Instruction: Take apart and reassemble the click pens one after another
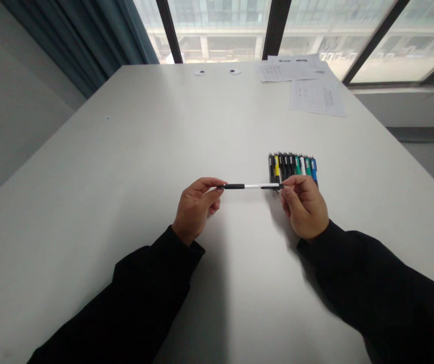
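Note:
A slim pen [253,186] with a black grip, a clear and white barrel and a black clip is held level above the white table. My left hand [198,205] pinches its tip end between thumb and fingers. At the clip end, my right hand [303,206] has the pen between thumb and forefinger. Just beyond my right hand, a row of several pens [297,164] lies side by side, with black, yellow, green, white and blue barrels. My right hand hides the lower part of some of them.
Printed sheets of paper [315,96] lie at the far right of the white table [88,202]. Two round cable-hole covers [199,73] sit near its back edge. Behind it are windows [220,30] and, at the left, a blue curtain [99,40].

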A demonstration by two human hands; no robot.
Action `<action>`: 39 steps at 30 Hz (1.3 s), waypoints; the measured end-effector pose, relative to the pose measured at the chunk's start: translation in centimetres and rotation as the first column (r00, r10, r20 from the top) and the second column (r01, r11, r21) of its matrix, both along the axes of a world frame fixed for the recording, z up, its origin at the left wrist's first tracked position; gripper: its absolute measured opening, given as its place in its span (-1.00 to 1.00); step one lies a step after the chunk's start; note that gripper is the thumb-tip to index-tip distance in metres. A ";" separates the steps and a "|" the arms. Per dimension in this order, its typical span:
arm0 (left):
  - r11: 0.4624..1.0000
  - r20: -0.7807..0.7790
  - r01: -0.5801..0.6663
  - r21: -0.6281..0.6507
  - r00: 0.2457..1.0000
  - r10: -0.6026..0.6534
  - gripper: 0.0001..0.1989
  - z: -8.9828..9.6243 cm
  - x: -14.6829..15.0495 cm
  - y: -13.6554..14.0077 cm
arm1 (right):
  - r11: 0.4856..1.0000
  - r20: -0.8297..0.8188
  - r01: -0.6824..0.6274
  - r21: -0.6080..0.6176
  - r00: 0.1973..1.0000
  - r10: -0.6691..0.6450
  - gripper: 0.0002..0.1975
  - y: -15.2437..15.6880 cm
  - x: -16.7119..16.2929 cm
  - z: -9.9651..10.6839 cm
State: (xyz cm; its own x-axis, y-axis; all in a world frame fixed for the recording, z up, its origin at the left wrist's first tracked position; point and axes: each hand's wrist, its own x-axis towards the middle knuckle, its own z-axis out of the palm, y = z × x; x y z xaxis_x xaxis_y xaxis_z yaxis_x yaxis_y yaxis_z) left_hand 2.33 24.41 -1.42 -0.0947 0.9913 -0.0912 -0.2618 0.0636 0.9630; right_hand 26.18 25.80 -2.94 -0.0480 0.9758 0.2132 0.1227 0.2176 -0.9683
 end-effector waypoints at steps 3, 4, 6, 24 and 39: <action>1.000 0.006 0.007 -0.016 1.000 -0.007 -0.81 0.1 -0.1 -0.1 | 1.000 -0.020 0.016 -0.010 1.000 -0.016 -0.76 0.0 0.0 -0.1; 1.000 0.007 0.011 -0.020 1.000 -0.011 -0.81 0.1 -0.1 -0.1 | 1.000 -0.025 0.020 -0.013 0.999 -0.020 -0.75 0.0 0.0 -0.1; 1.000 0.009 0.017 -0.024 1.000 -0.017 -0.79 0.0 -0.2 -0.1 | 0.999 -0.033 0.026 -0.024 0.999 -0.027 -0.75 0.1 0.0 -0.2; 0.987 -0.184 0.088 0.132 0.981 -0.063 -0.55 -0.9 0.3 -0.4 | 0.946 0.551 -0.247 0.208 0.829 0.096 -0.52 -0.9 0.4 1.5; 0.620 0.067 0.735 -0.275 0.658 -0.750 -0.67 1.7 0.7 -1.5 | 0.839 0.263 -0.535 -0.101 0.799 0.541 -0.52 -0.6 0.4 1.5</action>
